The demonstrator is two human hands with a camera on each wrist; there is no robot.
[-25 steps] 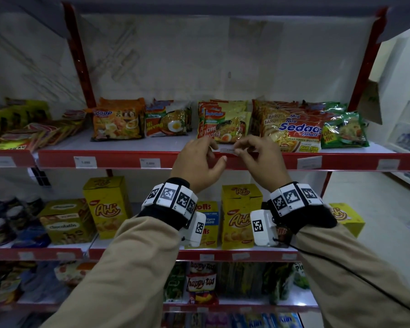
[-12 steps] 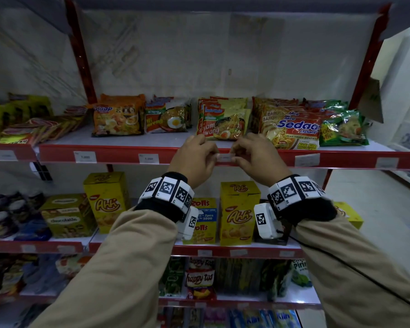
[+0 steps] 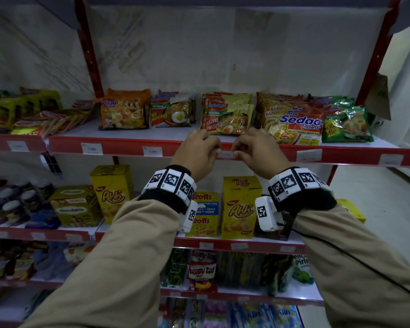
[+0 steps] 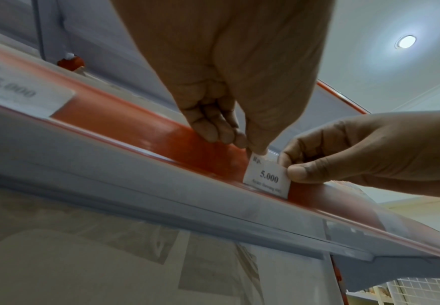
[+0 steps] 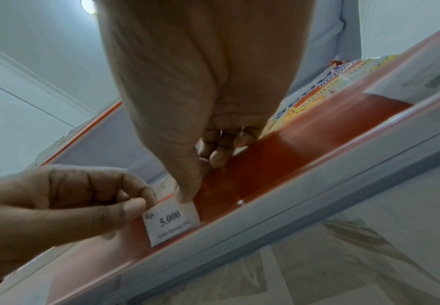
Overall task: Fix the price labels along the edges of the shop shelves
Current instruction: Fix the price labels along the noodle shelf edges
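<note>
Price label marked 5.000 sits partly in the red shelf edge, its upper corners pinched by left hand and right hand; seating it appears unfinished, other labels likely remaining.

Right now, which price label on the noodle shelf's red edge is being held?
The middle label, marked 5.000, pinched between left hand and right hand.

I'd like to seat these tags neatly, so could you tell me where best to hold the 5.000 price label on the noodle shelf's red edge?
Pinch the price label by its two upper corners from above, as the left hand and right hand do. Its lower edge sits in the red shelf rail, so probably only the top is free.
</note>
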